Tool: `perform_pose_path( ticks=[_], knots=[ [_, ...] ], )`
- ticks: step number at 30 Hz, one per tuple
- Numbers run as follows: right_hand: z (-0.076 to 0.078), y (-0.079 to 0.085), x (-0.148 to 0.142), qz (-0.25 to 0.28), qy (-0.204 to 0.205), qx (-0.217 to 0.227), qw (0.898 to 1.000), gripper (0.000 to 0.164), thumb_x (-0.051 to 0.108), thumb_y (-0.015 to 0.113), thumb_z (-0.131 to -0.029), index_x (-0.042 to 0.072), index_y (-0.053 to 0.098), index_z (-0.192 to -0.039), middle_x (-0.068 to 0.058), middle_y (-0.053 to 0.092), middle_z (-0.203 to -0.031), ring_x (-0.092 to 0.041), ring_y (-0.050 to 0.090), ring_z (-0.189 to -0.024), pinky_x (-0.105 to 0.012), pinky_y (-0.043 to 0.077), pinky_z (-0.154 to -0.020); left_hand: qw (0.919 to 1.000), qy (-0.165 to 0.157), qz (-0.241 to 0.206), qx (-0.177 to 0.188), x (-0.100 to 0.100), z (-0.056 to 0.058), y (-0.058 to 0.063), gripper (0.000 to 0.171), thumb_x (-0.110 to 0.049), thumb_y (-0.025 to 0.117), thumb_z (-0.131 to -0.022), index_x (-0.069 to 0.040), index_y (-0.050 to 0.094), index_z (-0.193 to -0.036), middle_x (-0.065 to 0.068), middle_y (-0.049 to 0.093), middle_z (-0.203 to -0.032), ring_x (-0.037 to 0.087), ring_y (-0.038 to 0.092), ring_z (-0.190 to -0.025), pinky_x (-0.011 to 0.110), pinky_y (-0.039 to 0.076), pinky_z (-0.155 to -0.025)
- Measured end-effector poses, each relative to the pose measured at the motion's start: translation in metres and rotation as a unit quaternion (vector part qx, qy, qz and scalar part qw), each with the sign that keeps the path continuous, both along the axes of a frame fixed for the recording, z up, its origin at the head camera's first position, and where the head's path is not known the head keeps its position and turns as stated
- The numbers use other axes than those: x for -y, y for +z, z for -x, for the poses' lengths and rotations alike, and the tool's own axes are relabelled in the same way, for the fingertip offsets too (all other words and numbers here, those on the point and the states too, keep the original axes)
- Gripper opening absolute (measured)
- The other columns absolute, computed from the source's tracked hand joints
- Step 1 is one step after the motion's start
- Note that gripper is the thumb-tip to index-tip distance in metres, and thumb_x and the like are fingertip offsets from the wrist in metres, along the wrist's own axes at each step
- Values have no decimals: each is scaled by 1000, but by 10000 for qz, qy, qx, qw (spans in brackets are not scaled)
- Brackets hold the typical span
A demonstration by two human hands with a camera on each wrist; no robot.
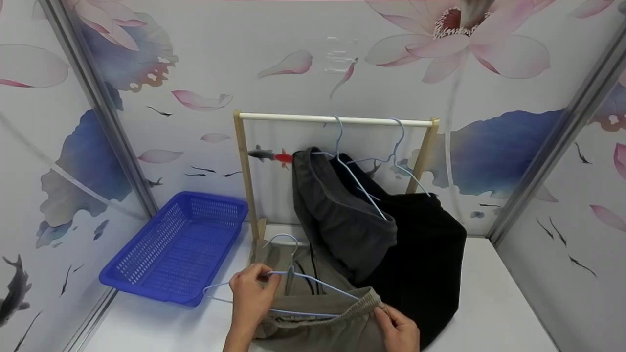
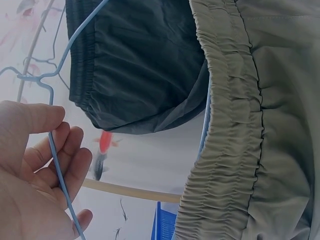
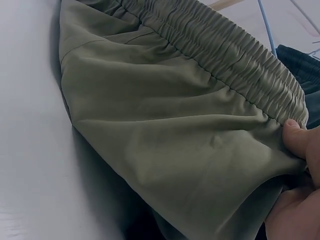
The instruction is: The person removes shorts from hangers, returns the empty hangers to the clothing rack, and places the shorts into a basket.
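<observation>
My left hand (image 1: 254,293) pinches the shoulder wire of a light blue wire hanger (image 1: 325,282), just below its hook. Khaki pants (image 1: 349,330) with a gathered elastic waistband (image 2: 225,115) lie around the hanger's right side. That end of the hanger is inside the waist opening, while its left end sticks out past my left hand. At the right edge of the waistband, my right hand (image 1: 398,328) grips the cloth between thumb and fingers, as the khaki fabric (image 3: 175,115) in the right wrist view also shows. The fingers behind the cloth are partly hidden.
A small clothes rack (image 1: 293,117) with wooden legs stands behind. Dark grey pants (image 1: 337,215) and a black garment (image 1: 420,254) hang from it on blue wire hangers. At the left, a blue plastic basket (image 1: 171,249) sits on the white table (image 1: 499,303).
</observation>
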State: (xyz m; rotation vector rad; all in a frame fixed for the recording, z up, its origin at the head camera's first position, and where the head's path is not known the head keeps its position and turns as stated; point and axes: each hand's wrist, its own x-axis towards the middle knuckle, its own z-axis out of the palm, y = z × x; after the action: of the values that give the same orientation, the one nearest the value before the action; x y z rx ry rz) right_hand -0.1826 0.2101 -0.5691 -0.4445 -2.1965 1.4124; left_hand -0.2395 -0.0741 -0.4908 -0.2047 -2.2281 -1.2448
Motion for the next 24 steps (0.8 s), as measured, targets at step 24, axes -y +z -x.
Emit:
perform_pose_path(
  ticks=[24],
  knots=[
    [2,-5,-1,2759,205,499,9597,23,16,78,-82,0,67,-70,3,53,-53,-10,49,-45,-23,42,-43,9998,8,-66,212,5,2,-3,16,-6,75,-77,-18,65,-71,-8,64,-72,17,63,-70,51,31,-93]
  ],
)
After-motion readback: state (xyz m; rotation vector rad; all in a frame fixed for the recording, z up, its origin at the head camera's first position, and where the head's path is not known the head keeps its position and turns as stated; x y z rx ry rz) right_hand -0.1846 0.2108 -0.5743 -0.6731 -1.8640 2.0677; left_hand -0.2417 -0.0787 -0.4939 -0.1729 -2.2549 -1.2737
